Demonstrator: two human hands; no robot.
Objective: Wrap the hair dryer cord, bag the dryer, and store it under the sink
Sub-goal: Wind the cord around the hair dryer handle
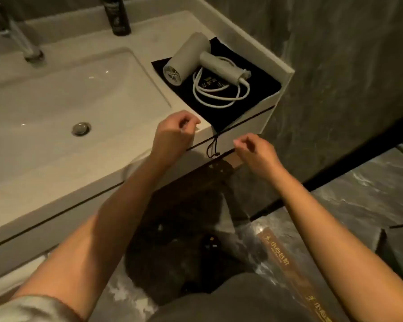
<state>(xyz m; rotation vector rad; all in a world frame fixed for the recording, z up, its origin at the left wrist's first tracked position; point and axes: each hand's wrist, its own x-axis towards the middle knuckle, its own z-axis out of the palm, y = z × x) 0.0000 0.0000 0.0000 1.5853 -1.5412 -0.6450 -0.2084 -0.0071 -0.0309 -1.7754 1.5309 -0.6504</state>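
A white hair dryer (191, 59) lies on a flat black drawstring bag (258, 87) at the right end of the sink counter. Its white cord (219, 91) sits in loose loops on the bag beside the handle. The bag's drawstring (213, 146) hangs over the counter's front edge. My left hand (172, 135) hovers at the counter edge just left of the bag, fingers curled with nothing in them. My right hand (254, 149) is in front of the counter, right of the drawstring, fingers loosely curled and holding nothing.
The white basin (56, 108) with its drain (80, 129) fills the left. A chrome faucet (21, 38) and a black bottle (118, 15) stand at the back. A grey stone wall (347, 66) rises on the right. Below lie a marble floor and a dark space under the counter (196, 205).
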